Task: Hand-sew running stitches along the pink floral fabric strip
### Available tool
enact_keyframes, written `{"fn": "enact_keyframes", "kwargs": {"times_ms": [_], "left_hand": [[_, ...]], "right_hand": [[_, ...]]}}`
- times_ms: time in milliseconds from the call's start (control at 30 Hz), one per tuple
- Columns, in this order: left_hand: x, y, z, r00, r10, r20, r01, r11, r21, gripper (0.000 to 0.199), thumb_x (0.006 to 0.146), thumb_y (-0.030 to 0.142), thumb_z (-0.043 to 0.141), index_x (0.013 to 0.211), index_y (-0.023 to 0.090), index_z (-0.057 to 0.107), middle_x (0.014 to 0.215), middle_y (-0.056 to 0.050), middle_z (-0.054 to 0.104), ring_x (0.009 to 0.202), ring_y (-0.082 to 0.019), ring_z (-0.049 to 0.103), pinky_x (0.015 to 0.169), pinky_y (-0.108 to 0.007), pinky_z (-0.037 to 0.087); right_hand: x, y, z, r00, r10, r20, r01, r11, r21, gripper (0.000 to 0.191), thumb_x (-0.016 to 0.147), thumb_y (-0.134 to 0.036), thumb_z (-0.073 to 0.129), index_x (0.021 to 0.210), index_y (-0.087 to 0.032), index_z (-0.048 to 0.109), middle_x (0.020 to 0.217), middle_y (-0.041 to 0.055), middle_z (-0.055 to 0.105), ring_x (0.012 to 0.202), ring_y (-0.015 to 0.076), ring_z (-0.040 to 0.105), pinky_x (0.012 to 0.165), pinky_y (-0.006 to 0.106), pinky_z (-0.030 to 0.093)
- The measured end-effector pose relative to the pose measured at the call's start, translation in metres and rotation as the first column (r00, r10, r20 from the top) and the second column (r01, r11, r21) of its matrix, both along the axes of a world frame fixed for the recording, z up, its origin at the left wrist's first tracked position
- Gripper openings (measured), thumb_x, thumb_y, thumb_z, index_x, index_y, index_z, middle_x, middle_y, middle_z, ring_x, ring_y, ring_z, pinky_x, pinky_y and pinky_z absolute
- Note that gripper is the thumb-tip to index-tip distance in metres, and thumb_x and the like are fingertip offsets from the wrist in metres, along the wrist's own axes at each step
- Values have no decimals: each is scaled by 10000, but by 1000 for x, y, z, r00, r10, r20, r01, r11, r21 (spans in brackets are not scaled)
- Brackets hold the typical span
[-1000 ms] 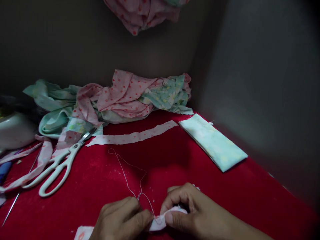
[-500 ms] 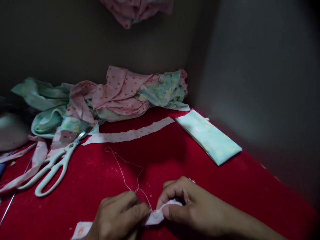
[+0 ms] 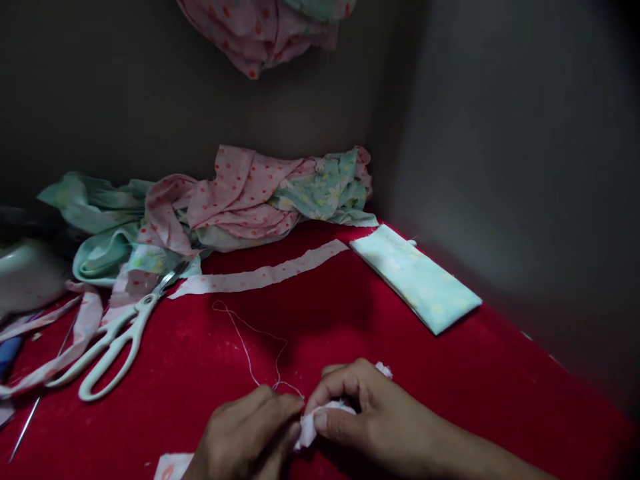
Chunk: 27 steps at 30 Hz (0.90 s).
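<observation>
Pinched between thumb and fingers of my right hand [image 3: 360,413] is a small gathered strip of pale pink fabric [image 3: 309,430]. My left hand [image 3: 250,430] meets its near end, fingers closed on it; the tips are partly hidden. White thread [image 3: 245,343] loops over the red cloth from beside my left fingers. No needle can be made out. A patterned end of pale fabric [image 3: 173,465] shows to the left of my left hand. A bit of the strip [image 3: 384,369] peeks out behind my right hand.
White-handled scissors [image 3: 117,343] lie at left, near a thin metal rod [image 3: 27,423]. Behind are a long pink strip [image 3: 265,275] and a heap of crumpled fabric [image 3: 250,190]. A folded mint cloth [image 3: 417,279] lies at right on the red cloth [image 3: 475,387], by the wall.
The hands have drawn closer together, and less of the fabric strip shows between them. The whole view has tilted slightly up, showing more of the hanging pink fabric.
</observation>
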<state>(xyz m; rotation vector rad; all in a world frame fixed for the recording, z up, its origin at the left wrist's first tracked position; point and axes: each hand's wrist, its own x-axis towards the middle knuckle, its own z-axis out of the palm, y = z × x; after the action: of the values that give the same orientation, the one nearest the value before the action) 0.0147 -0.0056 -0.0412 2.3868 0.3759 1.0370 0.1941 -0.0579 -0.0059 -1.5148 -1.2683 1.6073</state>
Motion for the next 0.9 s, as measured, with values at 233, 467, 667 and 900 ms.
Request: {"fn": "enact_keyframes", "kwargs": {"times_ms": [233,467,667,900], "left_hand": [[-1,-5,22,996,30,-81,-33,999,-35,225,897,85,385,1031,162,549,681,-23,587,530,-119,584,486,-170,496],[-3,-8,13,989,9,-145,-9,1000,2,203,869,70,389,897,156,571,727,-39,519,507,-102,508,419,-157,427],[3,-10,15,994,0,-106,-12,994,-110,198,831,-19,382,804,143,492,698,-47,499,577,-135,503,499,-209,435],[6,-10,13,990,-14,-141,27,996,90,155,816,30,366,868,131,471,773,-91,485,603,-183,472,419,-239,347]], "right_hand": [[-8,0,-1,997,-54,54,49,994,98,179,726,-120,561,700,-148,735,698,14,601,645,126,530,585,215,378],[-15,1,3,995,-101,-26,103,991,85,150,702,-94,571,667,-128,713,648,-16,485,579,99,452,509,198,324],[-16,-1,-4,997,-58,-51,66,983,170,124,688,-96,580,632,-122,687,624,-13,492,591,109,454,529,202,344],[-19,-1,-9,991,14,-130,21,966,259,209,751,-162,596,546,-125,614,602,-21,448,573,105,391,507,217,298]]}}
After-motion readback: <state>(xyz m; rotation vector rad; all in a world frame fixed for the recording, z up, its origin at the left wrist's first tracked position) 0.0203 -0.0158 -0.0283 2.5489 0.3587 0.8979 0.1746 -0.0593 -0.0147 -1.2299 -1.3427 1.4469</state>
